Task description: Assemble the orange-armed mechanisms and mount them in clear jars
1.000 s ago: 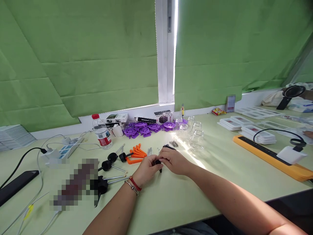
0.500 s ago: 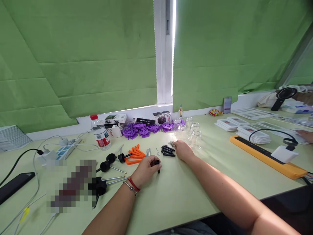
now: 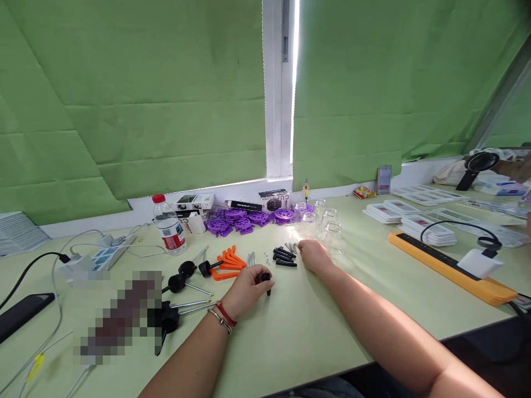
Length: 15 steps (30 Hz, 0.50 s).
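Note:
My left hand (image 3: 247, 287) is closed around a short black plastic tube (image 3: 267, 284), which tilts down toward the table. To the right, my right hand (image 3: 314, 256) rests low over the table with its fingers pinched together; whatever is between them is hidden. Beside those fingertips lie several small metal springs (image 3: 291, 247). A cluster of black tubes (image 3: 284, 256) like the held one sits between my hands. Slim metal rods (image 3: 251, 258) and a few tiny metal bits (image 3: 267, 258) lie just beyond my left hand.
Orange handles (image 3: 230, 260) and black-knobbed metal rods (image 3: 177, 283) lie at left. Behind stand purple plastic parts (image 3: 243, 220), a red-capped bottle (image 3: 169, 226) and clear jars (image 3: 332, 235). A yellow power strip (image 3: 448, 268) and white card stacks (image 3: 427, 229) lie at right.
My right hand has shifted slightly right and off the springs, so more of them show. My left hand keeps hold of the black tube in nearly the same place.

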Available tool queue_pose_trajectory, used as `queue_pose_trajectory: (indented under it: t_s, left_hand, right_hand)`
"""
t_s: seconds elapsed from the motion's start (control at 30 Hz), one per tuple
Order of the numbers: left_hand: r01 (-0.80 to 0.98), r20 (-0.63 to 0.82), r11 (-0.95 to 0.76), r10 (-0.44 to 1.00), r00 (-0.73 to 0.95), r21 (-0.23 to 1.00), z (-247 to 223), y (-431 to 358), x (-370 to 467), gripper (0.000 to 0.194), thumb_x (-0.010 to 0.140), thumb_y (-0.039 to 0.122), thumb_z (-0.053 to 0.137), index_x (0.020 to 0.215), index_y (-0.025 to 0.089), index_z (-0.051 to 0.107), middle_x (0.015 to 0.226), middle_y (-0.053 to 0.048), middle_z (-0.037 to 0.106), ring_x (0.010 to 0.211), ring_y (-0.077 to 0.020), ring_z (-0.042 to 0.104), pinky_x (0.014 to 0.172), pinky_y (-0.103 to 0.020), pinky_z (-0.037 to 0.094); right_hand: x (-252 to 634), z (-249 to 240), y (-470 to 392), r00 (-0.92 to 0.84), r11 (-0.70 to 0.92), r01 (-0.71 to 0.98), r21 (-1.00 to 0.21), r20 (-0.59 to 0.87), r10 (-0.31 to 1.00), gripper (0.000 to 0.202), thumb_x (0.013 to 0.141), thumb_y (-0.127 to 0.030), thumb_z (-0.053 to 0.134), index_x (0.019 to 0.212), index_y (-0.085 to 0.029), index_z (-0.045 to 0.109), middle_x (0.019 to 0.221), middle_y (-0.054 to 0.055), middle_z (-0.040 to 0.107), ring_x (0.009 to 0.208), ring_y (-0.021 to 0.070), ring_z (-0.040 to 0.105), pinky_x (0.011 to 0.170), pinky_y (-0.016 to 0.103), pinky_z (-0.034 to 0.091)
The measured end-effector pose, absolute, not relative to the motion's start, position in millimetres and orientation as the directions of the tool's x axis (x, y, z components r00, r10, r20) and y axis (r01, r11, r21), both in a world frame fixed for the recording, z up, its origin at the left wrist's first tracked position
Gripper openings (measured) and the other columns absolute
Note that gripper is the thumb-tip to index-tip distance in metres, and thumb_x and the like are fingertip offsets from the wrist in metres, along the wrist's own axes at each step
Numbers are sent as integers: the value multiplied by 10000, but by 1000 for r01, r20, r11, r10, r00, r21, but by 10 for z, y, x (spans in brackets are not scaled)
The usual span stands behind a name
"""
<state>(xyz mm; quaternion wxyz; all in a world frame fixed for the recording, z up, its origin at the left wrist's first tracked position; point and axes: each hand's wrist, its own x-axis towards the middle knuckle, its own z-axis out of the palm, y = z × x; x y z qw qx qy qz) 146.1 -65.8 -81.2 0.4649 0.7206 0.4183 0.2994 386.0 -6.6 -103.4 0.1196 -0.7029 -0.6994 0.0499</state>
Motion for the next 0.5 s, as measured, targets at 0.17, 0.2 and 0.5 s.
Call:
queue_pose_trajectory:
  t_s: [0.17,0.2,0.5]
  left_hand:
    - [328,37,-214,882,471,920,-796,-662,1464,223,733,342,628,838,148,600,726,-3,563,687,-137,508,661,-268,401]
    - [327,36,-213,881,471,921,-792,-663,1464,223,732,341,628,836,147,600,725,-3,563,687,-137,507,660,-267,401]
    - [314,29,-200,880,475,928,-795,-658,1463,205,736,325,624,838,149,600,726,-3,563,686,-135,507,657,-264,399]
  right_hand:
    - [3836,-1014,-54,120,-79,951,-298,123,985,248,776,-98,501,932,-187,672,890,85,668,810,185,582,578,233,333]
    - [3828,-1009,-53,132,-87,947,-311,127,983,244,772,-90,502,923,-184,670,891,85,669,809,184,583,576,232,332]
    - [3851,-1000,-97,199,-146,905,-399,94,976,241,741,-73,540,923,-177,657,933,85,663,834,184,593,576,218,342]
